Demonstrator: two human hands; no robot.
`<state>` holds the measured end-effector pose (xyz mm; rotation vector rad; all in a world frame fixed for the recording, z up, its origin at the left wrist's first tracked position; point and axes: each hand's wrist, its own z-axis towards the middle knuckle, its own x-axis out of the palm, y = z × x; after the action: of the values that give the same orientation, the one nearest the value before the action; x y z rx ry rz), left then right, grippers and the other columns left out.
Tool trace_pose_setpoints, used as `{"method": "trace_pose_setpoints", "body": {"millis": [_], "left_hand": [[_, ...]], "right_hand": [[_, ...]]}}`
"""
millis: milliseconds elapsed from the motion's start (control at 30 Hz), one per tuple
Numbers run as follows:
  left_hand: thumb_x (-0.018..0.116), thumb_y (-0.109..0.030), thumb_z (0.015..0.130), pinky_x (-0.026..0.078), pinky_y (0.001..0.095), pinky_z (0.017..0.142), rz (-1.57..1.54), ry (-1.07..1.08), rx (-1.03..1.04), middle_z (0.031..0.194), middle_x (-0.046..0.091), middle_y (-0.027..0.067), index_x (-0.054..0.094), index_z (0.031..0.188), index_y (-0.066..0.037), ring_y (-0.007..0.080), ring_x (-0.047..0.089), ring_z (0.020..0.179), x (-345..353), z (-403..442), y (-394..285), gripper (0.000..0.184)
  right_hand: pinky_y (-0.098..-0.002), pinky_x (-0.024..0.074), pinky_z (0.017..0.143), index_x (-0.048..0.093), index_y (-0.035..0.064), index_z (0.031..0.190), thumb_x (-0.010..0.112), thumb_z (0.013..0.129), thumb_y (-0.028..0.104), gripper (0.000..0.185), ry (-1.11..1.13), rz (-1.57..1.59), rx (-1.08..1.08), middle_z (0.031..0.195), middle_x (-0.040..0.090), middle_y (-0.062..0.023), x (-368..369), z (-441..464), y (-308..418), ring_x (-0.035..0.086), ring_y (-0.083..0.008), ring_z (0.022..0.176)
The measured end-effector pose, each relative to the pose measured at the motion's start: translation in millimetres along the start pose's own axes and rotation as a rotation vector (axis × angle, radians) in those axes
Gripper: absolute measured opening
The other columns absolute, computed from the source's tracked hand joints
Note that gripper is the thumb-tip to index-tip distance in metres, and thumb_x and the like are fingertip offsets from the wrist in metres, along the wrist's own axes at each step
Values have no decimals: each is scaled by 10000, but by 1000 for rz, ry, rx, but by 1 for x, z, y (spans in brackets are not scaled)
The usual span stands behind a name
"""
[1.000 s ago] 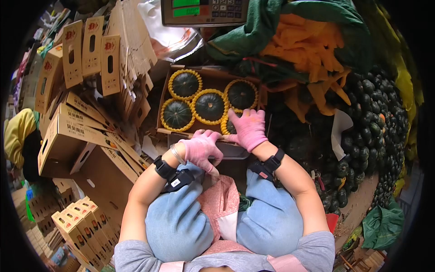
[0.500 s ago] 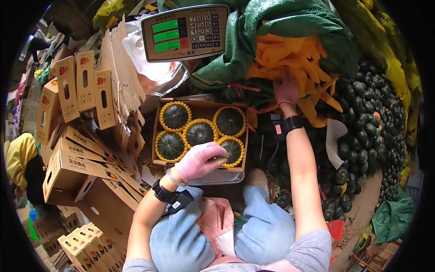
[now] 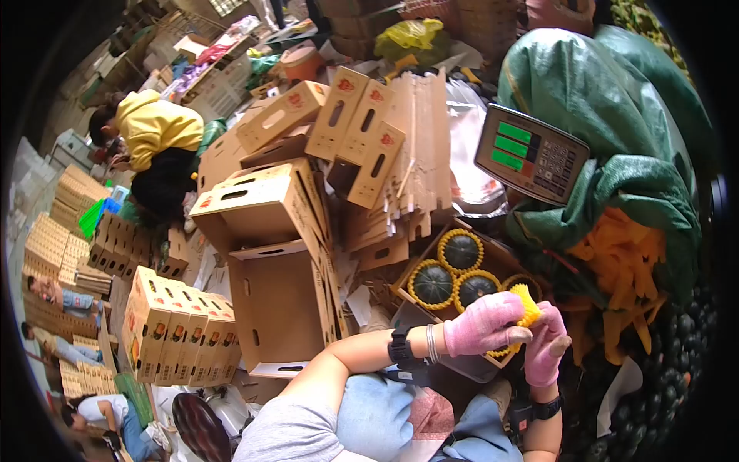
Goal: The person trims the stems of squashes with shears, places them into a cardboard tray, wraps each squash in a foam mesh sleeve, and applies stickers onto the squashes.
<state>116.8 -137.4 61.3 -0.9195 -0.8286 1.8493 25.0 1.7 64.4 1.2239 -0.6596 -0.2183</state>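
My left hand (image 3: 485, 323), in a pink glove, is closed on a yellow foam net sleeve (image 3: 526, 303). Also pink-gloved, my right hand (image 3: 546, 348) pinches the same sleeve from the other side. Both hands are raised over the near right part of an open cardboard box (image 3: 499, 251). Dark green pumpkins sit in it, each in a yellow foam net, among them one at the back (image 3: 462, 251) and one at the left (image 3: 431, 284). My hands partly hide the others. Whether anything is inside the held sleeve, I cannot tell.
A weighing scale display (image 3: 531, 152) stands behind the box. Orange-yellow foam nets (image 3: 622, 258) spill from a green sack (image 3: 593, 92). Loose pumpkins (image 3: 685, 369) lie at right. Cartons (image 3: 265, 300) and flat cardboard (image 3: 419, 146) stand left; a person in yellow (image 3: 159, 127) crouches beyond.
My view has swung left. My right hand has come from the foam-net pile to my left hand, and a yellow foam net sleeve now shows between them.
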Motion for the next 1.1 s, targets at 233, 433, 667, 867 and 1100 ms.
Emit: {"method": "trace_pose_setpoints", "body": {"millis": [233, 433, 667, 867, 1100], "left_hand": [[660, -43, 762, 409, 384, 652, 39, -63, 42, 763, 471, 96, 464, 724, -47, 315, 478, 732, -17, -5, 5, 200], [604, 27, 780, 473, 247, 812, -80, -199, -361, 970, 568, 38, 519, 1100, -25, 115, 569, 893, -4, -10, 23, 335], [622, -233, 902, 484, 243, 815, -1100, 89, -788, 1004, 631, 21, 588, 1044, -33, 85, 598, 923, -45, -20, 30, 247], [556, -288, 939, 363, 279, 1001, -889, 75, -369, 1268, 473, 49, 397, 1315, -15, 112, 473, 1149, -27, -16, 13, 491], [451, -190, 993, 418, 250, 910, -517, -367, -338, 1140, 527, 42, 405, 1266, -41, 100, 491, 1063, -19, -14, 22, 314]], "right_hand": [[-216, 407, 747, 431, 68, 978, 741, 790, 212, 389, -173, -297, -58, 897, 454, -2, -2, 4, -18, 466, -81, 794], [-260, 433, 729, 454, 25, 978, 628, 701, -53, 336, -297, -737, -261, 865, 485, -69, 21, 22, -25, 509, -172, 800], [-331, 509, 839, 560, 14, 868, 517, 639, -129, 274, 11, 509, 423, 971, 655, -105, -27, 14, -22, 642, -236, 924], [-283, 461, 857, 444, 49, 1128, 586, 812, 13, 349, -74, 12, 291, 1020, 567, -62, -1, 23, -29, 575, -160, 939], [-257, 411, 848, 494, 24, 1066, 570, 893, 160, 233, -150, -542, -135, 1044, 473, -55, 7, 12, -39, 498, -145, 939]]}}
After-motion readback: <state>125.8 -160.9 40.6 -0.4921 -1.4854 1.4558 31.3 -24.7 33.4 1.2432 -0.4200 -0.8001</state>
